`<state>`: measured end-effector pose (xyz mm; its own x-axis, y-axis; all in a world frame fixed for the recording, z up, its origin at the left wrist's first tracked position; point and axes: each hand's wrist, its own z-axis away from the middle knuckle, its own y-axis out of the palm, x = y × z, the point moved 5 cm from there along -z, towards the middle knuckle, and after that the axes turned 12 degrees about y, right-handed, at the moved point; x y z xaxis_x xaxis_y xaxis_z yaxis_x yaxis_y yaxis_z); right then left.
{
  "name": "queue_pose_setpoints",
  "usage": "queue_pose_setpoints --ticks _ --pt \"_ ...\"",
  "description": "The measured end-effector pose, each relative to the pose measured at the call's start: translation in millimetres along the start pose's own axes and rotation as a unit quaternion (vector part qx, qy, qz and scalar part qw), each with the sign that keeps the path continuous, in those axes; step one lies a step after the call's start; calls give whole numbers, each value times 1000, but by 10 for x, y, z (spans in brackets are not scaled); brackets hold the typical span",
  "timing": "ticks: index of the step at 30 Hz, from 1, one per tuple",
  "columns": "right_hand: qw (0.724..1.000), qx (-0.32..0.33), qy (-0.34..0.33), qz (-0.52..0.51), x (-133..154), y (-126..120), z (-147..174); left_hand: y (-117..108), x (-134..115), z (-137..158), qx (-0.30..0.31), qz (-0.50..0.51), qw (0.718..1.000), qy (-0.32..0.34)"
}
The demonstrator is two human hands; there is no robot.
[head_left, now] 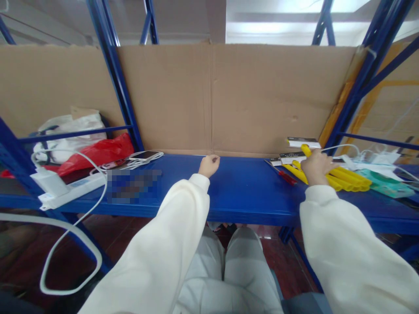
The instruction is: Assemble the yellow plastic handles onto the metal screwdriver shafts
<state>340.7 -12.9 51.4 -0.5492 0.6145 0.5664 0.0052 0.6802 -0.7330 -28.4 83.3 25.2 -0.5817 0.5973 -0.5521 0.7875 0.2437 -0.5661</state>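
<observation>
My left hand [209, 166] is closed in a fist above the blue tabletop [242, 192], near its back edge. Whatever it may hold is hidden inside the fingers. Over on the right, my right hand [316, 168] closes around a yellow tube [305, 150], whose end sticks out past the thumb side. Beneath and beside that hand lie several more yellow tubes [350, 179], partly covered by it. Just left of them rests a red-handled screwdriver [287, 177], its thin shaft pointing to the back left.
Black-and-white cards [303, 142] lie behind the yellow tubes. A teal packet [388, 183] and white cables are at far right. At left sit a white power strip [73, 192], a phone [145, 155] and a red bag [98, 152]. Cardboard [248, 96] walls the back between blue posts.
</observation>
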Motion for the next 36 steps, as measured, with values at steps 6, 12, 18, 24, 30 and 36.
queue_pose_setpoints --ticks 6,12,18,24,30,36 --pt "988 104 -117 -10 809 81 495 275 -172 -199 -100 167 981 -20" --pt "964 163 -208 0 1180 369 1032 423 8 -106 -78 135 985 -78" --pt "948 189 -256 -11 1083 518 1241 508 143 -63 -16 156 980 -122" --pt "941 218 -258 -9 1083 617 1248 505 150 -88 -36 143 985 -93" --pt "936 219 -274 -6 1081 618 1251 467 142 -78 -54 148 981 -111" --pt "928 224 -296 -16 1093 622 1272 482 45 -79 -16 215 970 -111"
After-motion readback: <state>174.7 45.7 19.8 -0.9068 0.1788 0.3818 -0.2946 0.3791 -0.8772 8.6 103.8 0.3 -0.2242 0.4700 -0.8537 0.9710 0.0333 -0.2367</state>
